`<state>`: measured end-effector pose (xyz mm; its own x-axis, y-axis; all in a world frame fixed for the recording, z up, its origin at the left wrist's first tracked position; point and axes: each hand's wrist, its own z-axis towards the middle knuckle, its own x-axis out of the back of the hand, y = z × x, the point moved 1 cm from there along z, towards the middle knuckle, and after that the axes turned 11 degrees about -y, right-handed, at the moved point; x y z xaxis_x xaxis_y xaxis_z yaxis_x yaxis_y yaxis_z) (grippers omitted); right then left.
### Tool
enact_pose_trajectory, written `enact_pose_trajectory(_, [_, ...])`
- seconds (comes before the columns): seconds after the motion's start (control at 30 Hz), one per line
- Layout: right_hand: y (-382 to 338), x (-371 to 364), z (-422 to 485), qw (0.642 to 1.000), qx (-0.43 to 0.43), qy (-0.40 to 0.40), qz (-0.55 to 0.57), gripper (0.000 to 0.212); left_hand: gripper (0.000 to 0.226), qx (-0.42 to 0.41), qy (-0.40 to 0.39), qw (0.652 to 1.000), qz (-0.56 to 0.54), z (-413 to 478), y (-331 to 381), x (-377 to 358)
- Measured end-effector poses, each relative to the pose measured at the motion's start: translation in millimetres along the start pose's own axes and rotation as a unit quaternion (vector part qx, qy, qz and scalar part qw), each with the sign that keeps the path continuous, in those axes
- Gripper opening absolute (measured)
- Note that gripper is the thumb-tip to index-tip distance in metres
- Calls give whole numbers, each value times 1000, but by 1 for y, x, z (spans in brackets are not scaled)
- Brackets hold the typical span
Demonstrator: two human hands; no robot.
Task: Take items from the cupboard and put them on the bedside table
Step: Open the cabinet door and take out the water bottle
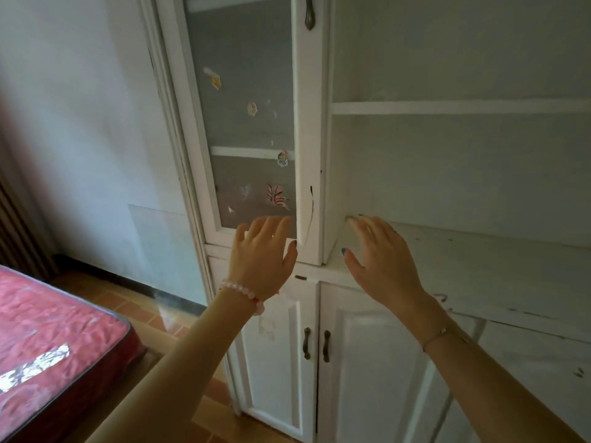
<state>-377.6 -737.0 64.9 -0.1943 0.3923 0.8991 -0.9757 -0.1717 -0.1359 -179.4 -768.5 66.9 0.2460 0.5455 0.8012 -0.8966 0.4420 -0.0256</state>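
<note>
A white cupboard (319, 273) fills the middle and right of the view. Its upper glass door (249, 123) carries several stickers and a dark handle (309, 12) at the top. To the right lie open shelves (460, 107) and a scuffed white ledge (479, 260); no items show on them. My left hand (260, 260) is raised in front of the glass door's lower edge, fingers spread and holding nothing. My right hand (380, 260) hovers over the ledge's left corner, fingers straight, also holding nothing. The bedside table is out of view.
Two lower cupboard doors (351, 362) with dark handles (316, 343) are closed beneath the ledge. A bed with a red mattress (54, 346) lies at the lower left. Orange floor tiles (153, 314) run between bed and cupboard. A pale wall (80, 123) stands to the left.
</note>
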Motion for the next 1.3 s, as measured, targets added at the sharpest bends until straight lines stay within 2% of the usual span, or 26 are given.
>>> enact_pose_trajectory(0.17, [-17, -3, 66, 999, -15, 43, -16, 59, 24, -40, 19, 999, 8, 52, -51, -6])
enact_pose_trajectory(0.4, [-41, 10, 150, 994, -22, 105, -31, 58, 35, -87, 69, 993, 35, 131, -107, 3])
enact_pose_trajectory(0.7, [-40, 35, 194, 986, -25, 160, -37, 56, 43, -138, 132, 981, 29, 190, -119, 8])
enact_pose_trajectory(0.9, [-27, 75, 214, 968, 12, 250, -33, 52, 41, -201, 209, 955, 65, 234, -109, 45])
enact_pose_trajectory(0.97, [-24, 86, 219, 962, 17, 269, -33, 48, 39, -229, 229, 939, 112, 253, -103, 62])
enact_pose_trajectory(1.1, [-13, 98, 226, 955, 25, 285, -75, 51, 48, -258, 222, 897, 281, 296, -95, 96])
enact_pose_trajectory(1.2, [-4, 102, 227, 955, 18, 283, -84, 53, 52, -229, 191, 870, 394, 319, -87, 117])
enact_pose_trajectory(1.3, [3, 102, 225, 956, 22, 278, -86, 49, 53, -217, 163, 847, 457, 335, -78, 124])
